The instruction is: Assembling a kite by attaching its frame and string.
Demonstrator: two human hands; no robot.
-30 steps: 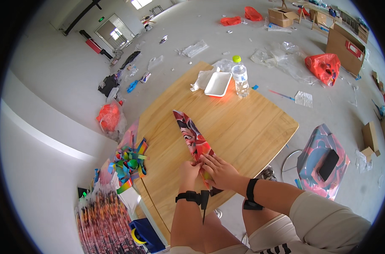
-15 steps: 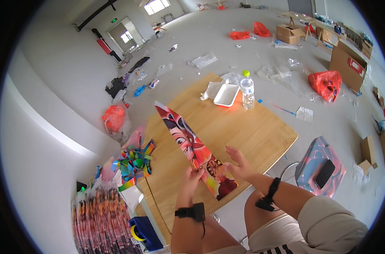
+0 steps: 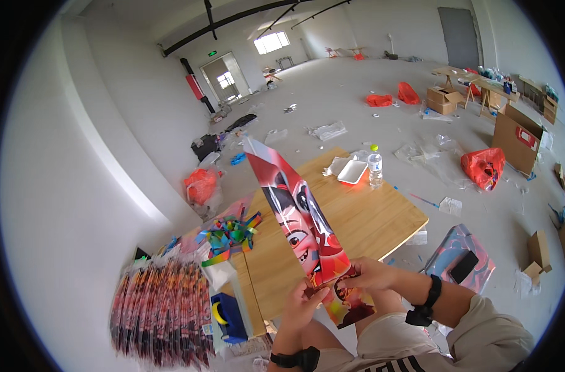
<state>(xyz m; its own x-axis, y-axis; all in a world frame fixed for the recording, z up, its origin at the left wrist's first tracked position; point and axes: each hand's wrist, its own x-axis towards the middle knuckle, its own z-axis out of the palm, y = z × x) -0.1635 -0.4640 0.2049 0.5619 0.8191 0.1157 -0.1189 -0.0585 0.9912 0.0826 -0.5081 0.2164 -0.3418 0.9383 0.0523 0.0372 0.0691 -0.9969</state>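
Observation:
A long, folded glossy packet [image 3: 295,226] with a red cartoon face slants up from my lap over the near part of the table. At its lower end is a printed card panel [image 3: 352,305] in yellow and dark red. My left hand [image 3: 302,305] pinches the left edge where the long part meets the panel. From the right, my right hand [image 3: 370,274] grips the same place, with its fingertips partly hidden by the packet. Both hands are closed on it. The wooden table [image 3: 381,217] lies beneath and beyond.
At the left stand many similar packets [image 3: 161,313] in clear plastic, beside rainbow ribbons [image 3: 229,235] and a blue tape dispenser [image 3: 231,319]. A white tray [image 3: 353,172] and water bottle [image 3: 375,167] stand at the table's far end. A phone [image 3: 463,266] rests on a patterned stool [image 3: 478,248].
My right hand, open and apart from the packet earlier, has closed on its right edge. The packet has come nearer to me and off the tabletop. The view has tilted up.

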